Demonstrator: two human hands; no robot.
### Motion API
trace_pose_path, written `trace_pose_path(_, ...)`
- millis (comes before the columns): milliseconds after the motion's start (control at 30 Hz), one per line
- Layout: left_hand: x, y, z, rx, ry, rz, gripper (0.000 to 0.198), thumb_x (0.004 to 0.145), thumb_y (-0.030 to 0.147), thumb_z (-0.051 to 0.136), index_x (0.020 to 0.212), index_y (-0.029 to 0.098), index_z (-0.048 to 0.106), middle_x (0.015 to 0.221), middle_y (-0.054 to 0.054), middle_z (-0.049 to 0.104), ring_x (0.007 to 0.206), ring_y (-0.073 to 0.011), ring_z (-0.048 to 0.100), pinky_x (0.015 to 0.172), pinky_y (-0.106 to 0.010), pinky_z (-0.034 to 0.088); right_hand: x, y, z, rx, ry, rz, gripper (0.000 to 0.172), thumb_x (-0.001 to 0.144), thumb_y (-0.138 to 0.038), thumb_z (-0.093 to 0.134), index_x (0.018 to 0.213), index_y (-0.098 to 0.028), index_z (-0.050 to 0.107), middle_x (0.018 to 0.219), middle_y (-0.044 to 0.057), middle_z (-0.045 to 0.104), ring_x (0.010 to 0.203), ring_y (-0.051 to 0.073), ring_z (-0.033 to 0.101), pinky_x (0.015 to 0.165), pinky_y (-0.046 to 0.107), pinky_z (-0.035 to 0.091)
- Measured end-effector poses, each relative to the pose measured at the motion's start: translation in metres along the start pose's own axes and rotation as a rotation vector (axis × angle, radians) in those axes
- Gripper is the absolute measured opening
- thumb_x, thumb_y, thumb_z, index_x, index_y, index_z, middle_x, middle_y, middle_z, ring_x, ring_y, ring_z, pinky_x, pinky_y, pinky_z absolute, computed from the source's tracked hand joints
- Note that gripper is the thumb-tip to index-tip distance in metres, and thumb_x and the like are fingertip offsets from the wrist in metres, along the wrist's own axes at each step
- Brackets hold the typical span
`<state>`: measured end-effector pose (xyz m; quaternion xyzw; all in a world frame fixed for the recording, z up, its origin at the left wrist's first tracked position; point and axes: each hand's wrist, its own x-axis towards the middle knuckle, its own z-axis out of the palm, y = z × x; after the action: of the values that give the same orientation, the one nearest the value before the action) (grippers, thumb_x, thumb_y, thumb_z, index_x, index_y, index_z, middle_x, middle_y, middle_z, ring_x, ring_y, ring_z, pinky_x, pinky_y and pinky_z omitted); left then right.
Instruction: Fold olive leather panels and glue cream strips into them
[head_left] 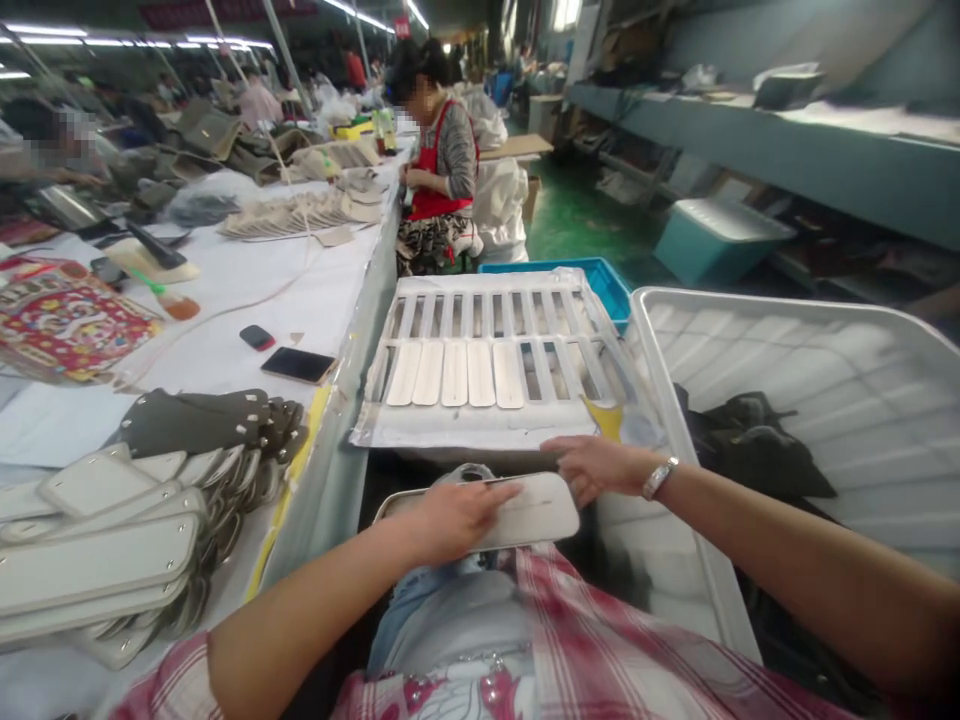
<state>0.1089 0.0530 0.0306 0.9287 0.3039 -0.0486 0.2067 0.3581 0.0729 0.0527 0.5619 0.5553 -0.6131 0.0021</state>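
Observation:
My left hand (pixel 450 515) lies on a flat cream strap piece (pixel 536 510) over my lap, its fingers curled along the piece's upper edge. My right hand (pixel 592 465), with a watch on the wrist, grips the right end of the same piece. Just beyond sits a white slotted rack (pixel 487 425), with several cream pieces (pixel 454 373) lying in its slots.
A stack of cream pieces (pixel 90 560) and dark ones (pixel 217 420) lies on the long table at left, by two phones (pixel 298 365). A large white crate (pixel 787 360) holding dark material stands at right. A person in a red apron (pixel 442 160) works further along.

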Motion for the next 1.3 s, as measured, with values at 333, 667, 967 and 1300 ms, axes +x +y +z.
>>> trace_pose_path(333,0.025,0.000,-0.006,0.187,-0.131,0.202,0.046,0.093,0.041,0.027,0.139,0.039,0.023,0.086,-0.004,0.055,0.057,-0.0142,0.053,0.058,-0.026,0.042,0.006,0.052,0.019,0.097,0.013,0.033,0.062,0.084,-0.025,0.046,0.139,-0.013,0.021,0.050,-0.008,0.048,0.036,0.008,0.047,0.033,0.015,0.039)
trace_pose_path(667,0.035,-0.001,-0.005,0.110,-0.151,0.185,0.046,0.090,0.042,0.034,0.136,0.037,0.033,0.084,-0.005,0.058,0.059,-0.0156,0.054,0.061,-0.028,0.044,-0.004,0.053,0.012,0.032,0.059,-0.047,0.063,0.076,-0.016,0.042,0.137,-0.021,0.033,0.048,-0.010,0.044,0.030,0.005,0.037,0.026,0.013,0.027)
trace_pose_path(967,0.030,0.003,0.003,0.056,-0.205,0.140,0.052,0.089,0.028,0.039,0.139,0.035,0.026,0.066,-0.004,0.059,0.052,-0.0168,0.052,0.059,-0.029,0.040,0.000,0.057,0.013,0.109,0.052,-0.026,0.061,0.075,-0.019,0.042,0.136,-0.015,0.037,0.047,-0.008,0.050,0.030,0.007,0.044,0.027,0.014,0.033)
trace_pose_path(1300,0.042,-0.001,-0.003,-0.020,-0.183,0.041,0.045,0.085,0.043,0.044,0.130,0.038,0.044,0.068,-0.003,0.061,0.056,-0.0191,0.054,0.057,-0.029,0.038,-0.006,0.055,0.022,0.155,0.207,-0.003,0.052,0.080,-0.027,0.044,0.132,-0.017,0.042,0.050,-0.006,0.054,0.032,0.008,0.048,0.028,0.015,0.037)
